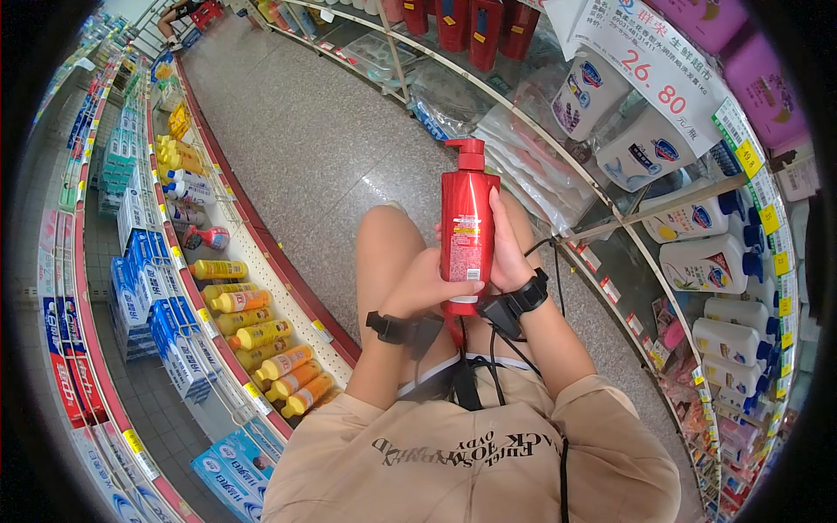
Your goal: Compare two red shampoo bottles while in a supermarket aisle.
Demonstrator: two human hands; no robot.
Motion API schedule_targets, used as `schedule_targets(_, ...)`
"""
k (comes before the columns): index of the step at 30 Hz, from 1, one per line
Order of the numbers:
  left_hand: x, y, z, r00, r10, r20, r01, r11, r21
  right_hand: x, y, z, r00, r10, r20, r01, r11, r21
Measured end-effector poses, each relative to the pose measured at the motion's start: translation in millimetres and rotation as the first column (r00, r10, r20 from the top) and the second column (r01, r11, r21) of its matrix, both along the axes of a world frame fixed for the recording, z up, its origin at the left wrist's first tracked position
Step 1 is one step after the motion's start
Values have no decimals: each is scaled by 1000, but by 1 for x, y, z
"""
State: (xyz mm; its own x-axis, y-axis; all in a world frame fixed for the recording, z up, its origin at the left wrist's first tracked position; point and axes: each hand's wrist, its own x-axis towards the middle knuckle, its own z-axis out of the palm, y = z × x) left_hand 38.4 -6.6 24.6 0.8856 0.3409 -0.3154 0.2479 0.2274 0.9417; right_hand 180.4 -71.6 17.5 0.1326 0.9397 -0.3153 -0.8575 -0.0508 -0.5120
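A red pump bottle (468,196) stands upright in both hands above my knees, with its printed back label facing me. My left hand (428,278) wraps the bottle's lower left side, its thumb lying across the bottom of the label. Along the right side of the bottle rests my right hand (509,252), its fingers reaching up beside the label. The pump head (467,153) points to the left. Black straps with devices circle both wrists, and dark cables hang over my lap.
Left, a shelf edge (252,225) fronts yellow and orange bottles (261,333) and blue-white boxes (183,346). Right, shelves hold white bottles (703,265) and plastic-wrapped goods (529,163). More red bottles (484,33) stand ahead. A person's legs (169,26) show far off by the speckled floor (288,111).
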Motion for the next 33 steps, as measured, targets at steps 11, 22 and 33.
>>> schedule_targets(11, 0, 0, 0, 1000, 2, -1, -2, 1000, -16, 0, -1, 0, 1000, 5, -10, -5, 1000, -7)
schedule_targets(22, 0, -1, -4, 1000, 3, 25, -2, 1000, -29, 0, 0, -1, 1000, -8, 6, 8, 1000, -14)
schedule_targets(33, -1, 0, -7, 999, 4, 36, -3, 1000, -28, 0, 0, -2, 1000, -5, 12, 5, 1000, -4)
